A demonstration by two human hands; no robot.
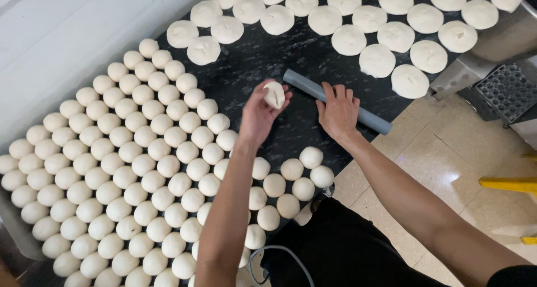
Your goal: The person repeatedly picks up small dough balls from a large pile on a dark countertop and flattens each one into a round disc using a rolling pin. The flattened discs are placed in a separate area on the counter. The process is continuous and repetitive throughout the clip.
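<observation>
Holding a small dough ball up off the black table, the left hand is curling its fingers and thumb closed around it, so the pale lump is showing only at the fingertips. The ball is hanging above a bare patch of the dark surface, near the left end of a grey rolling pin.

The right hand is lying flat with its fingers spread, pressing down on the middle of that grey rolling pin, which is stretching diagonally from upper left to lower right across the table; the hand is not gripping around it, only resting on top.

To the left, many round dough balls are sitting packed in tight rows, touching one another and covering most of that side of the table. A smaller cluster of them is lying just below the two forearms, near the table's edge. Across the top, flattened dough discs are lying in overlapping rows, well apart from the ball in hand. At the far right, a metal machine is standing beside the table over a tiled floor.
</observation>
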